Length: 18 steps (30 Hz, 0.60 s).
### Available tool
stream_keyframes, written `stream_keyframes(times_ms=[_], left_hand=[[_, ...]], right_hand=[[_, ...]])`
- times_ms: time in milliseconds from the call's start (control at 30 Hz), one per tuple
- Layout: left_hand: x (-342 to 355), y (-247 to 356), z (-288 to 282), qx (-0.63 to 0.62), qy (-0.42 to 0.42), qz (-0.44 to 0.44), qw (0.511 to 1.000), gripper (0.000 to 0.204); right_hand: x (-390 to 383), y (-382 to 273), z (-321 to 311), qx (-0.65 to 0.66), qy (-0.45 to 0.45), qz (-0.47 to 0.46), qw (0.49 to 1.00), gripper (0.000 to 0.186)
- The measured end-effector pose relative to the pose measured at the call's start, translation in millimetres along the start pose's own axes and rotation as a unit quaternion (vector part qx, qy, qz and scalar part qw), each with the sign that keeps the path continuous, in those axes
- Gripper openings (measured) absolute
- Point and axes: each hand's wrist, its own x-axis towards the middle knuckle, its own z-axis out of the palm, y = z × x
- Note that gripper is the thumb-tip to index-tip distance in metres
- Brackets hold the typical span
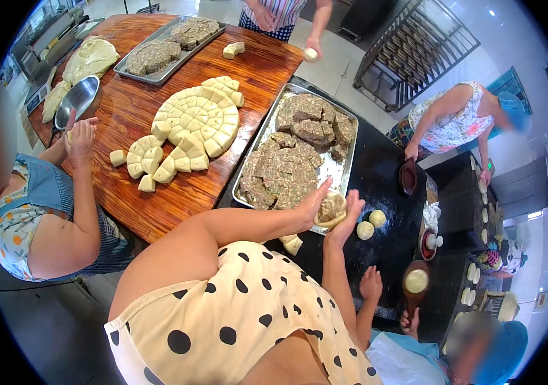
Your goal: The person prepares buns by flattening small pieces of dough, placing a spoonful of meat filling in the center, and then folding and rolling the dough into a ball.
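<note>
Between my left hand (311,206) and my right hand (346,223) is a piece of dough (330,210) with brown filling showing at its top. Both palms press against its sides, with the fingers extended upward. Just beyond my hands, a metal tray (243,187) holds large mounds of brown speckled filling (281,174). Two round dough balls (365,230) sit on the black worktop to the right of my right hand. Below my left wrist, a few cut dough pieces (292,244) are partly hidden by my arm and clothing.
On the wooden table (248,77) lie a scored slab of dough (200,115), a second filling tray (158,78), a metal bowl (78,99) and an uncut dough mass (92,59). Co-workers stand around; one on the right holds a wooden mould (416,282). A rack (415,54) stands behind.
</note>
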Motion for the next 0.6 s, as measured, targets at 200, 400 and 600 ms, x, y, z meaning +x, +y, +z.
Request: stream_keyframes(times_ms=[200,400,600], left_hand=[[20.1,-17.9,-7.8,0.323,0.167,0.110,0.925,0.060],[14.6,-3.4,6.5,0.294,0.087,0.091,0.948,0.059],[3.6,-2.0,21.1,0.024,-0.078,0.015,0.997,0.056]], right_hand=[[-13.7,-1.1,3.9,-0.364,-0.102,-0.223,0.899,0.032],[4.1,13.1,-5.1,-0.245,-0.050,-0.182,0.951,0.030],[0.1,-2.7,8.8,-0.068,-0.006,-0.113,0.991,0.031]])
